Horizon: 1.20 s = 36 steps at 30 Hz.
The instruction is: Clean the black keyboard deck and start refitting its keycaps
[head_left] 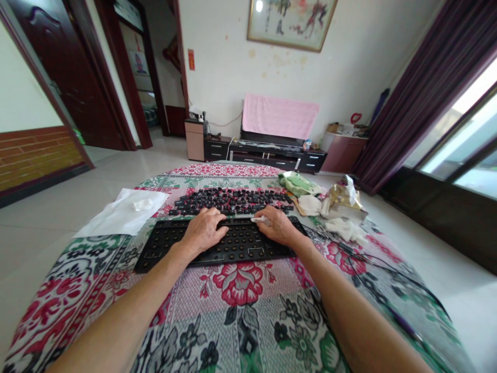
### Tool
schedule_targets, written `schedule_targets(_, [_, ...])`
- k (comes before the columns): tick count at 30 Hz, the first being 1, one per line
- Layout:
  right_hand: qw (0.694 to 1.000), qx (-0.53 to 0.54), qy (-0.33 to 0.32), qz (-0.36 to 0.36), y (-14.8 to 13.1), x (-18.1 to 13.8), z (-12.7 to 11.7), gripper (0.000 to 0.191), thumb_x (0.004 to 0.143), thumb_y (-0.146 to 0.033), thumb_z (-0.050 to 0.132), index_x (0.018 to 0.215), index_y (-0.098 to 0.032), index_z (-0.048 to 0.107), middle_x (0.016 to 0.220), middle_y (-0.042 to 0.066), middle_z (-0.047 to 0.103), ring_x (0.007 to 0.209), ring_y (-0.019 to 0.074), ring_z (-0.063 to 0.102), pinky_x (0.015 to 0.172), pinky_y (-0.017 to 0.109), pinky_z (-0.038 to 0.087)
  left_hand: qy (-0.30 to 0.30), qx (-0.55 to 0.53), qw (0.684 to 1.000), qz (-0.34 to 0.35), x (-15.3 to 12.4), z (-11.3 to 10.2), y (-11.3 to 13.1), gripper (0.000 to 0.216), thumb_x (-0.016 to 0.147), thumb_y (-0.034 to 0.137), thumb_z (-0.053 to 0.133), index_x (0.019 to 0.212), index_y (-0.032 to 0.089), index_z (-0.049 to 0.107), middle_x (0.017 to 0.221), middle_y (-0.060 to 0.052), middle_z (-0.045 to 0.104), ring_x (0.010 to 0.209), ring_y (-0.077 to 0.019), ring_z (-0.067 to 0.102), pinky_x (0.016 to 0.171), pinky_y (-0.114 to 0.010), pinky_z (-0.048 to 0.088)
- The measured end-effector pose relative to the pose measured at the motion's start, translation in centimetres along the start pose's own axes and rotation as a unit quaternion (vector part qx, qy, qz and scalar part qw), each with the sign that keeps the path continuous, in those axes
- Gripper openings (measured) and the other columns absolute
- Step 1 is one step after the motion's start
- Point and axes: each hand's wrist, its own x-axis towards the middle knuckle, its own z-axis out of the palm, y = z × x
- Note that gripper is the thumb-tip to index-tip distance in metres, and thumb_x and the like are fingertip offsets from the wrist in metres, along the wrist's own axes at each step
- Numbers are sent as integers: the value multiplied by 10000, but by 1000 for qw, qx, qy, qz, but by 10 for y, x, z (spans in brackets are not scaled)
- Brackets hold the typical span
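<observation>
A black keyboard base [233, 246] with its keycaps removed lies on a floral tablecloth [240, 311]. Behind it, several loose black keycaps [233, 199] are laid out in rows. My left hand [204, 230] rests on the upper middle of the base with its fingers curled down onto it. My right hand [275, 225] is closed in a pinch on a small white wad or swab [259, 219], pressed against the base's top edge.
A white sheet with a crumpled tissue [126, 212] lies at the left. Used wipes, a green packet [297, 182] and a foil wrapper [344, 199] sit at the right. A black cable [373, 274] trails along the right side of the table. A TV stand [272, 155] is beyond.
</observation>
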Motion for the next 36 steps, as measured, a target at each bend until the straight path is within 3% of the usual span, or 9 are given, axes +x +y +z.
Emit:
schedule_targets(7, [999, -40, -33, 9, -8, 0, -8, 226, 720, -111, 475, 810, -164, 675, 768, 52, 610, 705, 142, 545, 676, 237, 386, -7, 4, 1000, 0, 0, -2, 0, 273, 804, 366, 521, 984, 199, 642, 960, -55, 606, 890, -216, 519, 831, -346, 439])
schedule_targets(11, [994, -19, -83, 67, -10, -1, -15, 178, 714, -161, 509, 765, -173, 679, 703, 30, 635, 611, 128, 542, 581, 227, 366, -8, 4, 1000, 1, 0, -2, 0, 286, 807, 374, 520, 991, 193, 641, 956, -58, 607, 895, -215, 519, 829, -340, 436])
schedule_targets(14, [993, 8, -58, 100, -10, -1, -17, 148, 729, -197, 533, 769, -172, 673, 691, 20, 641, 606, 123, 548, 570, 224, 368, -5, 6, 1000, 3, 1, -2, 0, 287, 811, 368, 518, 994, 184, 641, 961, -61, 607, 898, -216, 520, 841, -348, 431])
schedule_targets(18, [999, 24, 16, 39, -15, 1, -7, 149, 783, -211, 524, 827, -177, 661, 750, 24, 627, 695, 127, 553, 655, 237, 392, -6, 9, 1000, 4, 1, -3, 1, 274, 806, 354, 529, 990, 186, 642, 952, -57, 608, 892, -212, 521, 847, -348, 427])
schedule_targets(23, [998, -19, -15, -56, -35, 7, 14, 173, 835, -194, 490, 915, -186, 644, 813, 40, 581, 777, 138, 517, 709, 255, 366, -8, 19, 1000, 1, 1, -3, 1, 272, 805, 347, 529, 1001, 192, 639, 953, -50, 609, 896, -210, 521, 838, -337, 431])
schedule_targets(29, [991, -106, -64, -49, -50, 9, 17, 187, 844, -196, 468, 921, -186, 639, 844, 52, 569, 800, 155, 507, 703, 272, 322, -12, 26, 1000, 2, 1, -4, 2, 255, 806, 341, 528, 991, 207, 639, 954, -50, 608, 891, -207, 523, 829, -339, 435])
schedule_targets(32, [992, -84, -87, -38, -47, 8, 14, 178, 830, -174, 468, 892, -166, 635, 822, 45, 576, 760, 141, 510, 690, 260, 322, -10, 24, 1000, 3, 1, -3, 2, 257, 805, 343, 535, 991, 199, 637, 953, -53, 608, 885, -207, 523, 826, -342, 435])
schedule_targets(36, [995, -61, -65, -31, -45, 6, 13, 193, 851, -182, 443, 913, -164, 625, 825, 43, 574, 755, 134, 507, 693, 254, 324, -6, 23, 1000, 3, 1, -3, 2, 254, 803, 349, 542, 984, 199, 639, 947, -51, 607, 887, -206, 522, 821, -335, 433])
